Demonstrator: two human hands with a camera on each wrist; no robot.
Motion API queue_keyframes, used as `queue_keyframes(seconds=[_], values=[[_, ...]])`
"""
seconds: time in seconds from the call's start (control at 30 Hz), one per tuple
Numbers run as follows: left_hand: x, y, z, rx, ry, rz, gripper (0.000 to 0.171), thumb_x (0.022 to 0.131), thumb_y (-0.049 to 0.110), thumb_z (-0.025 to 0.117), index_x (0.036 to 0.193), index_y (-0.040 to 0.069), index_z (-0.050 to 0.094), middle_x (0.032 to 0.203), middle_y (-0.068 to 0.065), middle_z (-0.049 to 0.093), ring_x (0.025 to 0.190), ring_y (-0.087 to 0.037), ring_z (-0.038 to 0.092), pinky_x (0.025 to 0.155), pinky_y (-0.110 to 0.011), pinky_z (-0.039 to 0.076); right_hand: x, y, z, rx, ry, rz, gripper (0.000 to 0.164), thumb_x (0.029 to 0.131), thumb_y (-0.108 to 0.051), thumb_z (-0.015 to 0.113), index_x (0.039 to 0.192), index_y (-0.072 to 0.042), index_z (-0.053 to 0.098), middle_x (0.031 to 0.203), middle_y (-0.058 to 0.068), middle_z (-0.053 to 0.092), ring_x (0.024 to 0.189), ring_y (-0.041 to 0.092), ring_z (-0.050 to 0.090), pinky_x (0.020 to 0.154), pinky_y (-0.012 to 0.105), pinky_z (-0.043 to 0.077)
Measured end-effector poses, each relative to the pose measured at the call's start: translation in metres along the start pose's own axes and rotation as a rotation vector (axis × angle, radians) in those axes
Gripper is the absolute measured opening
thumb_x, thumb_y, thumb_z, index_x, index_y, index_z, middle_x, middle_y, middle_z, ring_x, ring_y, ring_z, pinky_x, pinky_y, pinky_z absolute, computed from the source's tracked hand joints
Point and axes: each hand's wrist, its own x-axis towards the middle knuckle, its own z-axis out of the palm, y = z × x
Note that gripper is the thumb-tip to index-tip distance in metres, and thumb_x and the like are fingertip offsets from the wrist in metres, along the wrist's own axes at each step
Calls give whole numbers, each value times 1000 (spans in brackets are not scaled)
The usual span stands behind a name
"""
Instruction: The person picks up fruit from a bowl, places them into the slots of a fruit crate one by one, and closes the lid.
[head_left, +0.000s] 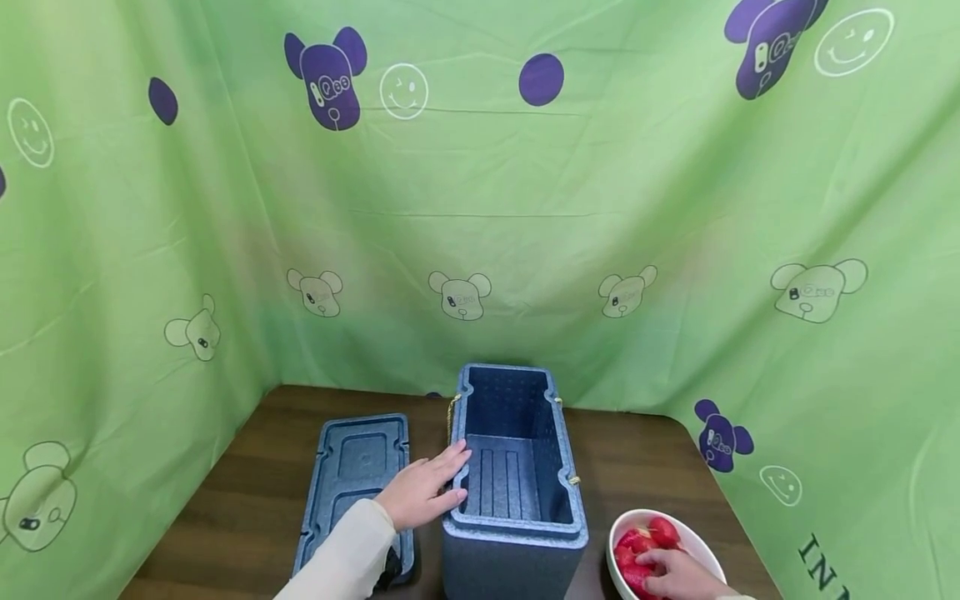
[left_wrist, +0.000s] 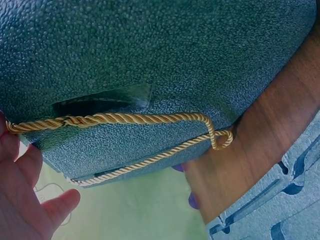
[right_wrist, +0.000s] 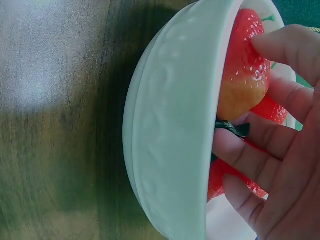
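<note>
Near and to the right of the deep, open-topped, speckled blue foam box [head_left: 510, 562], a round white bowl [right_wrist: 170, 120] stands on the brown wood-grain worktop [head_left: 225, 517], and the person's right hand [head_left: 678, 573] reaches into it. Thumb and curled fingers hold a glossy red strawberry with an orange-tinted end [right_wrist: 244, 60], which sits inside the bowl among other red strawberries [head_left: 663, 531]. It looks like moulded plastic, so I'd judge it light, firm, slightly slick and hard to bruise; its fat middle should give the surest hold. The bowl's wall crowds the fingers sideways, while the room above seems free.

The left hand [head_left: 426, 493] rests on the box's left rim, fingers outstretched, gripping nothing. The box's notched, raised edge is what I'd watch for knocks. A twisted gold cord [left_wrist: 150, 118] runs along its left side; left of it lies a flat blue lid [head_left: 360, 454]. Behind the box hangs a printed green cloth [head_left: 487, 183].
</note>
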Motion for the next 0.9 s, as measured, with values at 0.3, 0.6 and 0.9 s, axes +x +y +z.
queue_keyframes(seconds=[0.3, 0.6, 0.9], values=[[0, 1, -2, 3, 1, -8, 57, 100, 38, 43, 148, 9, 36, 155, -5, 29, 137, -20, 36, 107, -52, 31, -2, -15, 5, 79, -2, 104, 17, 76, -6, 67, 87, 5, 60, 63, -17, 46, 57, -4, 42, 53, 22, 37], [-1, 1, -1, 6, 6, -11, 58, 100, 42, 42, 148, 10, 37, 154, -4, 30, 138, -19, 35, 107, -51, 31, 2, -21, 7, 55, 23, 56, 14, 74, -6, 67, 81, -4, 56, 66, -19, 46, 59, -5, 42, 53, 21, 37], [0, 3, -4, 5, -4, -26, 58, 100, 42, 42, 149, 10, 36, 155, -2, 28, 138, -19, 35, 108, -51, 30, 9, -31, -7, 137, 23, 158, 14, 76, -5, 65, 87, 0, 56, 63, -10, 49, 58, -1, 46, 54, 21, 40]])
